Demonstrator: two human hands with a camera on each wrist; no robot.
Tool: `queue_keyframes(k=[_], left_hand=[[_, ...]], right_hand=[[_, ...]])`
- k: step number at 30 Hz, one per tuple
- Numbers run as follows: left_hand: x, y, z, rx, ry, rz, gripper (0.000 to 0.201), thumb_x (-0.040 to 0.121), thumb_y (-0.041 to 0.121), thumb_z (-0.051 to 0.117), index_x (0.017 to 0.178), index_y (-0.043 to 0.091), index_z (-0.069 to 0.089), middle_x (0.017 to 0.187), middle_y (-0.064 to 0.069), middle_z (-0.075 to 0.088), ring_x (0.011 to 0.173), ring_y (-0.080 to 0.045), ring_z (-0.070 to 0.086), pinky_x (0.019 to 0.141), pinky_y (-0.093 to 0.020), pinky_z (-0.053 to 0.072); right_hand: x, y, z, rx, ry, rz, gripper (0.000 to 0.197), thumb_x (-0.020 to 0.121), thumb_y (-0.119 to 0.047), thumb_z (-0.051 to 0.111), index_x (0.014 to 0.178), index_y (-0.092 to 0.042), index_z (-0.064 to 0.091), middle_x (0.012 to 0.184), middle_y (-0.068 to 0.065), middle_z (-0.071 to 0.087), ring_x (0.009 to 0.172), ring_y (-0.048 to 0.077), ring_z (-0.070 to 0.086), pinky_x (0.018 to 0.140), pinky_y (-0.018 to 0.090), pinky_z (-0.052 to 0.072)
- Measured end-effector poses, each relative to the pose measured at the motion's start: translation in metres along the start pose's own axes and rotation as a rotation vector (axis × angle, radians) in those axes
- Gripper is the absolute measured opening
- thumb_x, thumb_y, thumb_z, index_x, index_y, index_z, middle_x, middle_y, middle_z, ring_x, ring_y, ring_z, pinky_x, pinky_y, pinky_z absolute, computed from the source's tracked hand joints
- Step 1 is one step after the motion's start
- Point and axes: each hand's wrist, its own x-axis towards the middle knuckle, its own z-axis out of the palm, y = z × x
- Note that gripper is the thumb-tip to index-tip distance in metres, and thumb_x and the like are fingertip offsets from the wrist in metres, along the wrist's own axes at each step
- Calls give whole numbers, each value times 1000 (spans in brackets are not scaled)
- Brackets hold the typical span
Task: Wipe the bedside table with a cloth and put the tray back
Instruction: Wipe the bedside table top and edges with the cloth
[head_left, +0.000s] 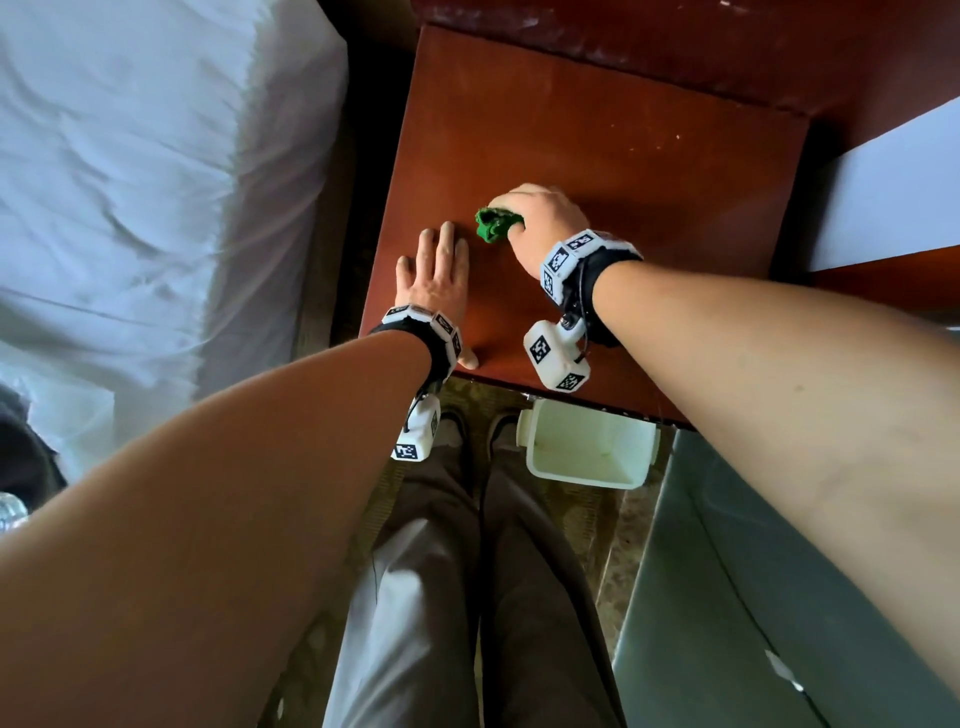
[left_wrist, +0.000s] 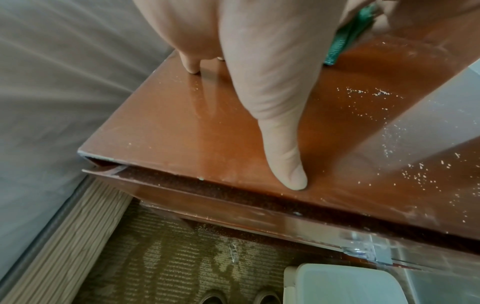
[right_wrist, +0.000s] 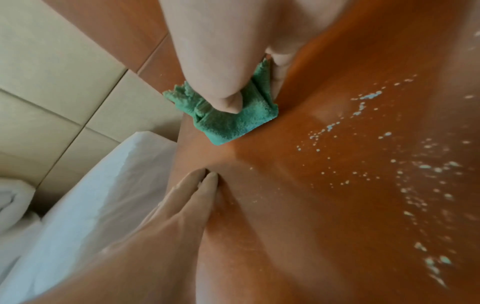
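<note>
On the bedside table (head_left: 597, 156), toward its near left part, the right hand (head_left: 540, 213) grips a bunched green cloth (head_left: 493, 224) and presses it onto the wood, thumb on top of the folds in the right wrist view. The left hand (head_left: 436, 275) lies flat just beside it on the near left, fingers straight and together, thumb out toward the near edge, holding nothing; it seems to be bracing.

Pale crumbs (right_wrist: 415, 174) are scattered over the wood to the right of the cloth and toward the near right corner. That is the relation the next stroke turns on: the dirt lies right of the cloth, on the right hand's own side, so a sweep that way falls to the hand that already has the cloth. Wiping looks only part done.

The white tray (head_left: 589, 447) sits on the floor just off the table's near edge, below the right wrist, its long side running along that edge. The right hand is the nearer one to it.

No brand or readable writing shows; only black-and-white square markers on the wristbands.
</note>
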Motion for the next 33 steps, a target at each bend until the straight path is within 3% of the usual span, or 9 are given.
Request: queue_keyframes(k=[4,8,14,18,21,23,28,31,33], left_hand=[[1,1,-1,4,-14,1,162,37,68,85,152,6,-11,159,-13,-19,147,-36,-10,117,-55,13],[0,1,-2,-5,-11,-3,162,37,66,87,152,7,-11,159,-13,-18,147,-35,-9,118,-55,13],[0,4,-7,8,-24,-16,162,37,66,87,151,7,-11,158,-14,-17,147,-36,-7,117,-54,14],[4,7,-15,-36,3,15,157,36,68,85,152,17,-6,158,-17,-5,146,-38,-1,116,-57,13],[10,13,-20,-10,13,56,158,34,72,84,152,19,-8,159,-13,-6,146,-38,-4,114,-61,13],[14,19,-19,10,2,77,161,32,72,84,152,20,-10,158,-12,-14,146,-38,-7,113,-64,13],[13,27,-16,71,-60,69,163,36,63,89,150,20,-20,155,-14,-29,145,-39,-16,113,-64,11],[13,29,-17,88,-80,62,164,37,61,89,149,19,-22,154,-14,-30,144,-39,-18,113,-64,11],[13,30,-18,101,-79,54,164,37,62,89,149,19,-22,155,-14,-30,145,-39,-17,113,-64,13]], right_hand=[[-14,8,0,-124,-125,-63,52,82,1,44,108,-37,69,119,-15,61,108,19,52,77,32,49],[-43,34,6,-169,-242,14,50,74,-9,43,92,-50,65,114,-17,61,100,20,57,72,28,45],[-76,49,-8,-218,-398,-2,38,79,-13,45,91,-42,68,105,-17,66,100,19,58,76,37,53],[-73,54,-26,-10,-148,230,28,80,-21,51,100,-28,69,88,-2,72,76,26,65,63,30,53],[-61,63,-47,34,65,369,8,83,-17,49,80,-11,54,74,8,59,69,31,55,56,30,35],[-50,73,-55,28,131,423,8,85,-15,47,77,-11,46,80,12,56,75,32,53,60,33,33],[-33,86,-54,-20,157,438,4,86,-8,46,86,-8,50,110,18,58,99,35,57,69,33,35],[-37,81,-47,-44,102,383,14,87,-7,45,95,-7,57,116,11,59,101,33,58,74,32,42],[-46,75,-41,-39,32,313,27,87,-8,47,108,-13,63,125,2,59,106,29,60,87,33,50]])
